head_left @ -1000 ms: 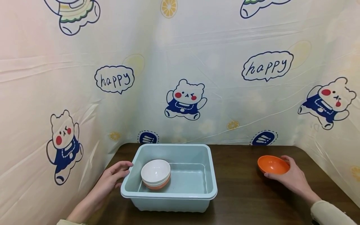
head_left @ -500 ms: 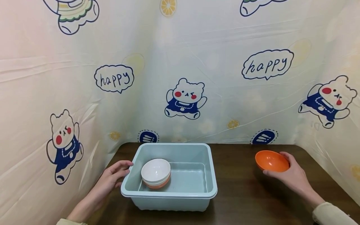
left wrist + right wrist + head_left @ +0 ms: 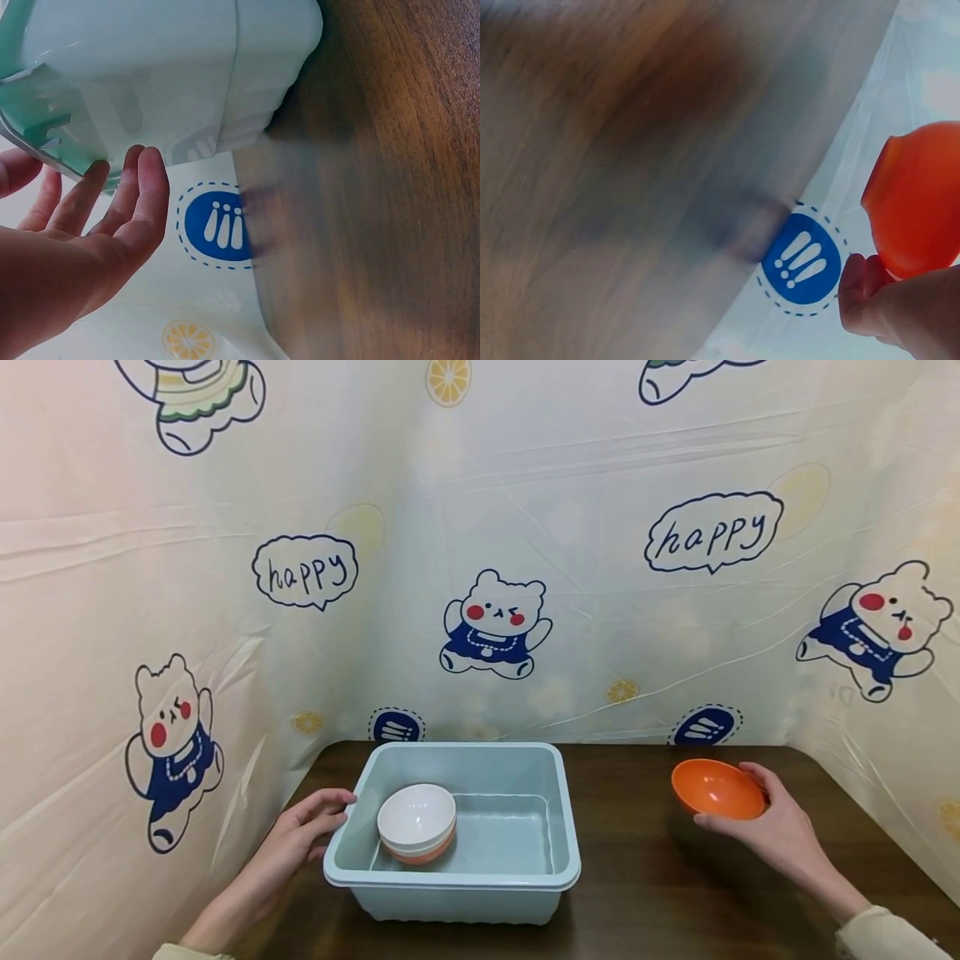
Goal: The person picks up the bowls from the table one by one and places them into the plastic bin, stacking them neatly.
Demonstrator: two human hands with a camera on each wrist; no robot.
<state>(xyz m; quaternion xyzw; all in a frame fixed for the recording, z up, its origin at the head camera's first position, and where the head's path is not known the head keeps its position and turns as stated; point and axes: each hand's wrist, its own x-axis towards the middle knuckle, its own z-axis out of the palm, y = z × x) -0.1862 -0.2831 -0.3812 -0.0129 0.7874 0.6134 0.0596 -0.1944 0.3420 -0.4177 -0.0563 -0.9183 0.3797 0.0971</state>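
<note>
In the head view my right hand [image 3: 783, 831] grips an orange bowl [image 3: 718, 787] by its right side, thumb at the near edge and fingers at the far side. The bowl is held above the table, and in the right wrist view the orange bowl [image 3: 922, 202] shows its outer side. My left hand [image 3: 288, 843] touches the left rim of a pale blue plastic basin [image 3: 450, 881] with loosely bent fingers. From the left wrist view, the fingertips [image 3: 152, 161] lie against the basin's outside below the rim. Inside the basin, at left, stands a stack with a white bowl [image 3: 416, 816] on top and orange below.
The dark wooden table [image 3: 630, 877] carries the basin left of centre. A pale curtain [image 3: 585, 635] printed with cartoon bears encloses the back and both sides of the table.
My right hand has raised the orange bowl off the table and shifted it slightly left. The left hand and the basin stay in place.
</note>
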